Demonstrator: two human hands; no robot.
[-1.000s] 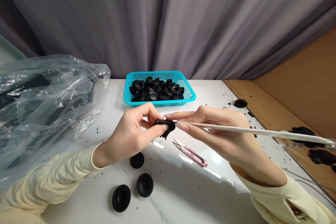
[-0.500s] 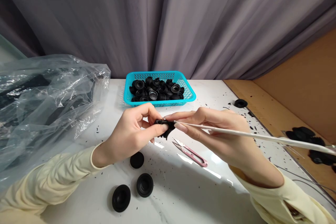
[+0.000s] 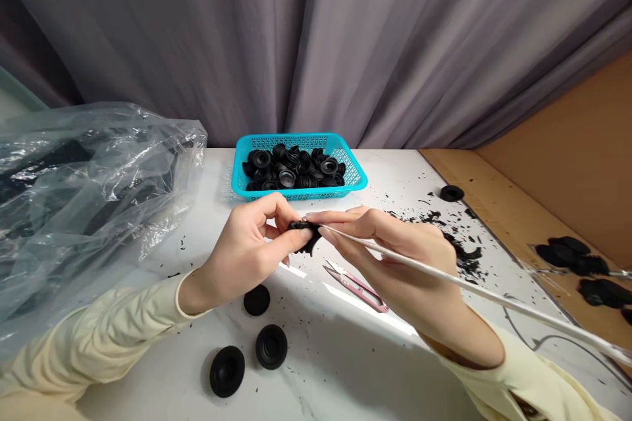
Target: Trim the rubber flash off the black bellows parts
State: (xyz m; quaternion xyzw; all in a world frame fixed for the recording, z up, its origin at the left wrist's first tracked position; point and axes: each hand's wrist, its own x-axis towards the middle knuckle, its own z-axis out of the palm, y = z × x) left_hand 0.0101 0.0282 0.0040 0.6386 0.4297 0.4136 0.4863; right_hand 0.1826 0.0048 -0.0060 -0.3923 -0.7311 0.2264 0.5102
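Near the centre, my left hand (image 3: 254,247) pinches a small black rubber part (image 3: 307,240) between thumb and fingers. From the right, my right hand (image 3: 395,256) is closed around the tip end of a long thin white rod (image 3: 444,268), which meets the part's right side. The rod runs down to the right edge of the view. Pink thread snips (image 3: 363,291) lie on the white table just below the hands, blades towards the left. A black disc (image 3: 257,300) and two black rubber cups (image 3: 271,346) (image 3: 227,371) rest below my left hand.
A blue basket (image 3: 363,181) of black ribbed parts stands at the back. Clear plastic bags (image 3: 99,177) fill the left. Black scraps (image 3: 467,253) litter the table's right side, beside a lone black ring (image 3: 451,193). More black parts (image 3: 567,253) lie far right.
My right hand and the rod have shifted left and the rod slopes more steeply, uncovering the scraps on the right. The held part has moved slightly left and up.
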